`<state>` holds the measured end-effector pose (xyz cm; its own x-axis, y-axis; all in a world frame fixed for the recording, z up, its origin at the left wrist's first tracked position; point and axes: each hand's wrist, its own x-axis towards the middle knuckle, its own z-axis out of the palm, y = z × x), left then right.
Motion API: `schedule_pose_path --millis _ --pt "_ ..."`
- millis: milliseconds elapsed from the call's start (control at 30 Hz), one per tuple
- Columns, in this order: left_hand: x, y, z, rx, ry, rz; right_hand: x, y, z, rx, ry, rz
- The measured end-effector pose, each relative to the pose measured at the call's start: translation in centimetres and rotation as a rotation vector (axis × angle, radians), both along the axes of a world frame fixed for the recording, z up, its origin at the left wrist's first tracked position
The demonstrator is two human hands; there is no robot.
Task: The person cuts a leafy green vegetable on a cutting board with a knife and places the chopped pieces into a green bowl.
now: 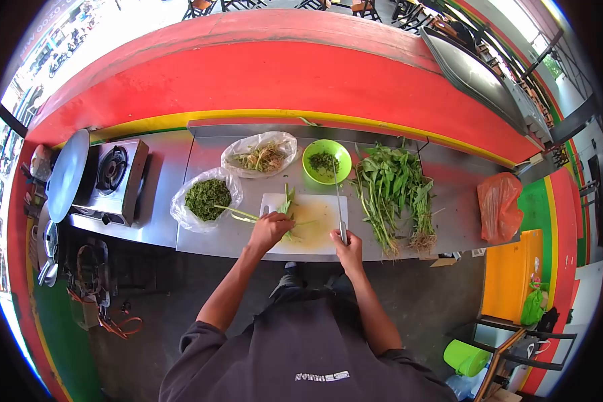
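Note:
My left hand (pixel 271 230) is closed around green leafy stalks (pixel 289 201) over the left part of the white cutting board (pixel 323 209). One long stalk sticks out to the left of the fingers. My right hand (pixel 347 250) grips the handle of a knife (pixel 342 220) at the board's right edge, with the blade pointing away from me. Beyond the board stands a green bowl (pixel 344 161) with chopped greens (pixel 323 161) inside. A big bunch of leafy greens (pixel 393 175) with roots lies to the right of the board.
Left of the board are a plastic bag of chopped greens (pixel 208 199) and a plastic bag of root trimmings (pixel 264 158). A gas stove (pixel 112 181) and a wok (pixel 69 175) stand farther left. An orange plastic bag (pixel 499 208) sits at the counter's right end. A red wall (pixel 268 77) runs behind.

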<state>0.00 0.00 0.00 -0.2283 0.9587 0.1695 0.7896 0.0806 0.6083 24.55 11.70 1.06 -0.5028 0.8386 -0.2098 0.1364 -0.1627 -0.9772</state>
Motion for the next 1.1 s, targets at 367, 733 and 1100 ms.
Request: schedule_pose_path --millis 367,733,1100 --pt "3.8 1.9 -6.7 0.13 0.213 0.031 9.0 -4.0 -6.1 0.364 -0.377 -0.029" --pt "6.2 6.7 -9.8 0.15 0.204 -0.106 11.4 -6.1 -1.7 0.337 -0.538 0.186" --pt "5.7 7.3 -8.3 0.082 0.232 -0.177 10.0 -4.5 1.3 0.393 -0.56 0.28"
